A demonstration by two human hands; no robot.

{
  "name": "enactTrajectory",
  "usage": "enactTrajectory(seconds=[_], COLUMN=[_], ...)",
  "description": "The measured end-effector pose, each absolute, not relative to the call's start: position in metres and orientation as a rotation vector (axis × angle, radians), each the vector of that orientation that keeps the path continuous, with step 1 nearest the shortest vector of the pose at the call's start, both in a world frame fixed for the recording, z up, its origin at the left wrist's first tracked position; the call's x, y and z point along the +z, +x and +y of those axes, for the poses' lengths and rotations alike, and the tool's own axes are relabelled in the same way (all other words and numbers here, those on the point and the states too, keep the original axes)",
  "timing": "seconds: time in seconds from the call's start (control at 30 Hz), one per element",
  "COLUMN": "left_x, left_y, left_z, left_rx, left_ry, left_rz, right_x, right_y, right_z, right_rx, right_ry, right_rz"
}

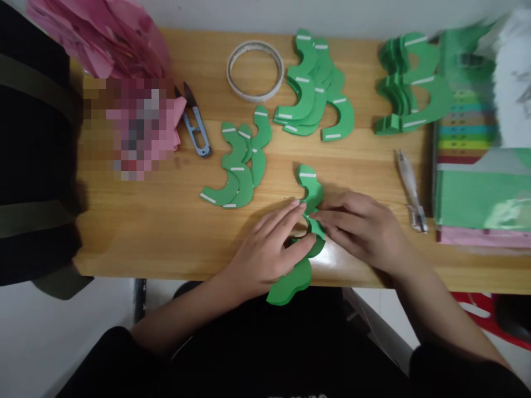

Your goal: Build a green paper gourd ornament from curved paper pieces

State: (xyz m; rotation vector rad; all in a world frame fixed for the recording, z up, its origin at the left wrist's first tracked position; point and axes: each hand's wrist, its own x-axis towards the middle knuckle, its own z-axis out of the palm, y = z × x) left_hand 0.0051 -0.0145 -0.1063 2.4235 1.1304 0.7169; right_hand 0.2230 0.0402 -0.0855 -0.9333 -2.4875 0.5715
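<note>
While left hand, half-open, pressed wavy green strip in front of round white tape roll, right hand touched it, fingertips bunched, hold unclear.

Green arcs bear white strips on a grained yellow-brown surface, with pink paper at its far-left corner.

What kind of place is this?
Probably a small craft workspace, at home or in a workshop: a wooden table with curved green pieces bearing white strips, a roll of tape and blue-handled snips.
</note>
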Motion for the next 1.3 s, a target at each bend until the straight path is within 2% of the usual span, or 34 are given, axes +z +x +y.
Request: enactTrajectory(seconds=[0.23, 0.5, 1.1, 1.3], left_x=[-0.101, -0.105, -0.101, -0.101], left_y=[0.006, 0.008, 0.009, 0.009], left_z=[-0.012, -0.015, -0.013, -0.013], left_rx=[0.699, 0.741, 0.76, 0.736], left_ry=[2.433, 2.402, 2.361, 2.343], left_rz=[1.139, 1.162, 1.158, 1.195], right_x=[-0.088, -0.088, -0.086, -0.08], right_y=[0.225, 0.221, 0.22, 0.214], right_z=[0.04, 0.043, 0.046, 0.058], right_rx=[0.663, 0.591, 0.684, 0.818], right_ry=[-0.913, -0.886, -0.921, -0.919], right_rz=[-2.439, -2.469, -2.481, -2.553])
